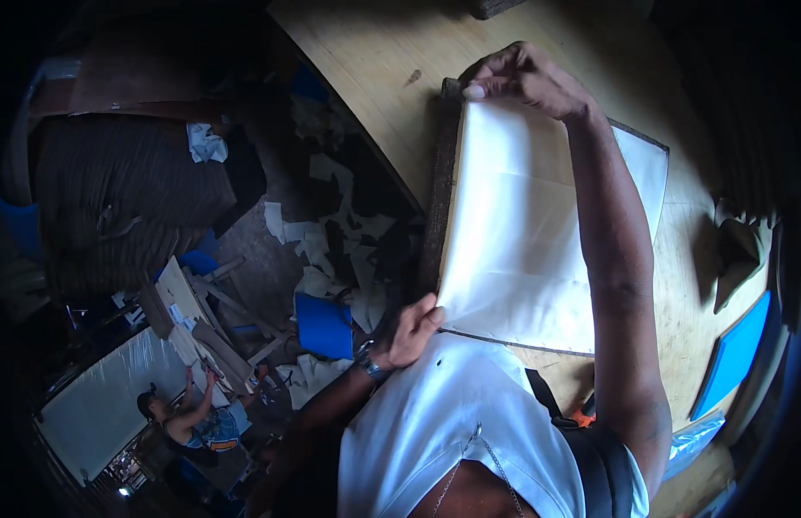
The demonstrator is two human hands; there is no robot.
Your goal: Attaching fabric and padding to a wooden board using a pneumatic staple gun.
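Observation:
A rectangular panel (521, 233) with a creased white sheet on its upper face and dark brown textured edging lies on the wooden table, close against my body. My right hand (534, 82) pinches its far left corner, thumb on the white face and fingers bent over the dark edge. At the near left corner, my left hand (409, 332) grips the edge with curled fingers; its underside is hidden. The dark edging (443, 181) along the left side stands out beside a thin pale strip.
The pale wooden table (374, 69) has a blue flat piece (733, 354) on its right. An orange-handled tool (583, 416) lies near my right elbow. Fabric scraps (322, 250) litter the floor left. Dark stacked sheets (124, 198) and a co-worker (197, 423) are farther left.

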